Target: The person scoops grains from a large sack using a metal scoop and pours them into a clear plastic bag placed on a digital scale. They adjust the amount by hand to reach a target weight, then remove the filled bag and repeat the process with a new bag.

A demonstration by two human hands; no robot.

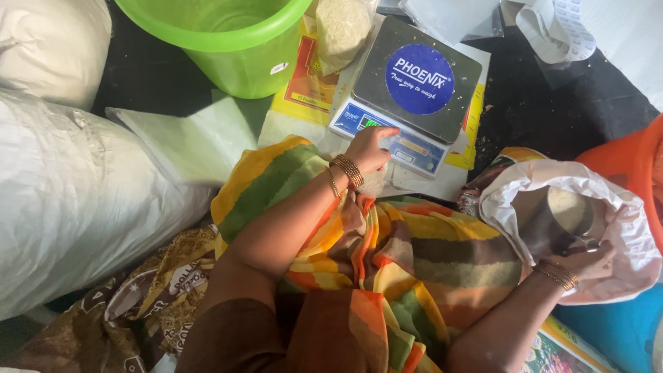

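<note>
Left hand (368, 150): fingers extended, nothing held, front panel of flat steel-topped digital scale (407, 97) is pressed, far centre | right hand (587, 262): fingers closed on round metal scoop (559, 224) inside white plastic sack (625, 228), near right | step judged: scale being set.

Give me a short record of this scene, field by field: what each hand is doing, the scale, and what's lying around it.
Left hand: left hand reaches forward, fingertips on the front panel of the digital scale.
Right hand: right hand holds a metal scoop inside an open white sack.
Scale platform: nothing on the grey metal top.
Behind scale: clear packet of pale grain.
Upper left: green bucket.
Far left: large white sacks.
Lap: striped orange, yellow and green cloth.
</note>
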